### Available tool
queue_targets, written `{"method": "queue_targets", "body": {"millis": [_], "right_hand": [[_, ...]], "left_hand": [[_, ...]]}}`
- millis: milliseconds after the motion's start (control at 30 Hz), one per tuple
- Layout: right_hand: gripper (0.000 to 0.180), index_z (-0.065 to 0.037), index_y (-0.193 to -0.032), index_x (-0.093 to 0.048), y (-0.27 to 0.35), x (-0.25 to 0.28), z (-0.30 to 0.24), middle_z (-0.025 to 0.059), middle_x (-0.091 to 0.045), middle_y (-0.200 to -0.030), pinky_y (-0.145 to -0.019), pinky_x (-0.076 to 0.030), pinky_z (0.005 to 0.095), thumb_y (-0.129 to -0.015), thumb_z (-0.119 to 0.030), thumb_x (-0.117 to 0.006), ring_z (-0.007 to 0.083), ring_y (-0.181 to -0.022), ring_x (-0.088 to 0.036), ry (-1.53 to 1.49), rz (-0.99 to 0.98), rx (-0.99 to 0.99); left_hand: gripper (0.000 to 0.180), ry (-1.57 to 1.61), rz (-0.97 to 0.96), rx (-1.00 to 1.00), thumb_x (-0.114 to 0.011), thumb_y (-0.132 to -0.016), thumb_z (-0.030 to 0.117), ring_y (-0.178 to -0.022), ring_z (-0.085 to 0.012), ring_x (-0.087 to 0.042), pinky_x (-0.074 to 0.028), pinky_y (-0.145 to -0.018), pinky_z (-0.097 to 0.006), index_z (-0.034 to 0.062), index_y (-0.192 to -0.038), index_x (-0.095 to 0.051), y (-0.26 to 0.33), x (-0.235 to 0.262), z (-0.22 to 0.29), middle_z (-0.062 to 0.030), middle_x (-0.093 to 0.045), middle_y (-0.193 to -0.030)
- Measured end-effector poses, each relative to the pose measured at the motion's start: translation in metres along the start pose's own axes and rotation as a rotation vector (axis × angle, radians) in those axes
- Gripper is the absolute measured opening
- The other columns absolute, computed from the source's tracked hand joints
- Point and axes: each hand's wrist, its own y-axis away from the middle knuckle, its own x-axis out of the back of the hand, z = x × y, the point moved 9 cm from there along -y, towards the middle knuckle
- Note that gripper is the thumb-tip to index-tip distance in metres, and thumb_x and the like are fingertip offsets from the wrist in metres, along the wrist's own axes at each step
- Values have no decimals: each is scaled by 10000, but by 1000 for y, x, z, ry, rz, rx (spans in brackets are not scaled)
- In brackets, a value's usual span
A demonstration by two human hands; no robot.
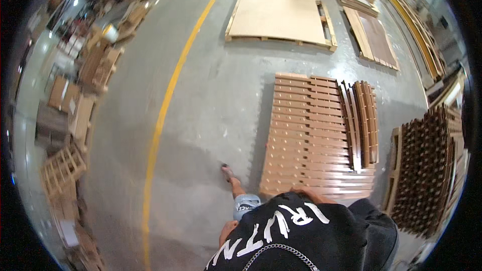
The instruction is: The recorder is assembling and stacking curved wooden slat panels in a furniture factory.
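Observation:
My left hand [229,228] hangs low beside my light denim shorts, partly behind my black shirt; its fingers do not show clearly. A strip of skin from my right hand or forearm [314,195] shows past the shirt, by the near edge of a broad stack of brown wooden slats [291,140]. Whether it touches the slats I cannot tell. The slats lie side by side in rows, with small pale marks along them. On the stack's right part, several long brown strips [369,120] run crosswise, one edge shining white.
A pallet with a pale board [278,17] lies ahead, and a pallet with brown panels [374,37] is farther right. Dark bundled pieces [419,175] stand at right. A yellow floor line [168,98] runs at left, with boxes [63,93] and a wooden crate [63,170] beyond.

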Motion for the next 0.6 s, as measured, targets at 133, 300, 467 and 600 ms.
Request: {"method": "queue_targets", "body": {"millis": [133, 300, 467, 600], "right_hand": [[340, -76, -991, -700, -66, 9, -64, 175, -695, -881, -725, -496, 412, -803, -338, -590, 272, -820, -664, -38, 79, 69], [348, -82, -1003, -701, -111, 48, -111, 173, -696, -892, -725, -495, 412, -800, -343, -594, 270, -823, -663, -76, 122, 166], [254, -34, -875, -650, -100, 105, -174, 97, -616, -721, -679, -468, 374, -790, -270, -611, 186, -720, -589, -515, 520, -69], [347, -33, -917, -676, -173, 199, -182, 146, -672, -775, -660, -483, 398, -769, -344, -631, 218, -729, -628, -693, 595, -182]], "left_hand": [[242, -34, -85, -116, -651, -877, 256, -568, -118, -509, -393, -527, -299, 16, -849, -645, -118, 149, 4, -14, -552, -608], [242, -78, -169, -199, -647, -879, 254, -572, -113, -506, -393, -530, -297, 15, -847, -645, -225, 274, 42, -9, -550, -610], [243, -112, -386, -285, -644, -881, 253, -577, -107, -502, -393, -533, -295, 13, -845, -645, -414, 328, 130, -4, -548, -613], [243, -209, -575, -288, -641, -883, 252, -580, -103, -500, -394, -536, -294, 12, -843, -645, -546, 329, 251, -1, -547, -615]]}}
